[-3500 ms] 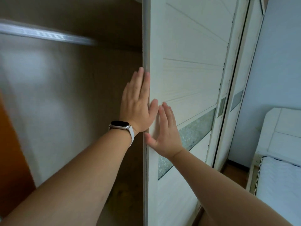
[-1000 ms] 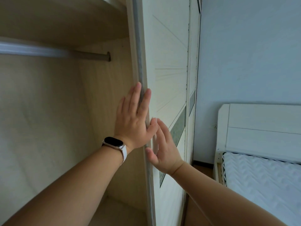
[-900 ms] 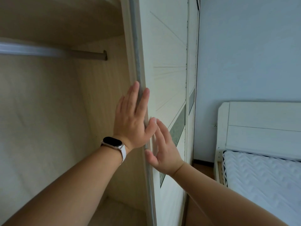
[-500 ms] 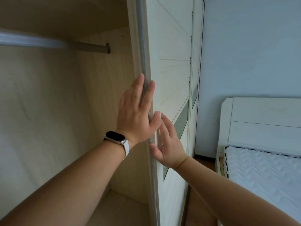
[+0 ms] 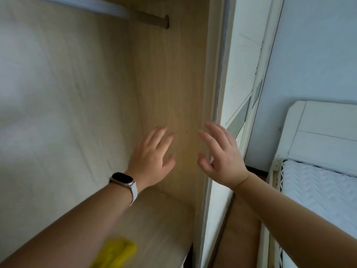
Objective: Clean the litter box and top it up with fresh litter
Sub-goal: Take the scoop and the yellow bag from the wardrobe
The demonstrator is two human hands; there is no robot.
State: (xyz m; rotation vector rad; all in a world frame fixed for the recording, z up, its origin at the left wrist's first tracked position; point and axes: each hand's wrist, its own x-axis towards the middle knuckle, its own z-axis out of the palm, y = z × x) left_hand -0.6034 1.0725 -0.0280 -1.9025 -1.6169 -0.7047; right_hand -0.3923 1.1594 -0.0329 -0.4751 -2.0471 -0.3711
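No litter box or litter shows in this view. I face an open wardrobe with a pale wooden interior (image 5: pixel 170 84). My left hand (image 5: pixel 152 159), with a white-strapped watch on the wrist, hangs in the air inside the opening with fingers spread, holding nothing. My right hand (image 5: pixel 222 157) is beside it, fingers loosely spread, just off the edge of the white sliding door (image 5: pixel 239 74), which is pushed to the right. A blurred yellow object (image 5: pixel 116 254) lies on the wardrobe floor under my left forearm.
A hanging rail (image 5: pixel 146 17) crosses the top of the wardrobe. A white bed with a headboard (image 5: pixel 324 132) and quilted mattress (image 5: pixel 324 194) stands at the right, against a pale blue wall. A strip of brown floor (image 5: pixel 237 238) runs between wardrobe and bed.
Both hands have come off the sliding door's edge and now hang free. The view has tilted down, bringing the wardrobe floor and the yellow object into sight.
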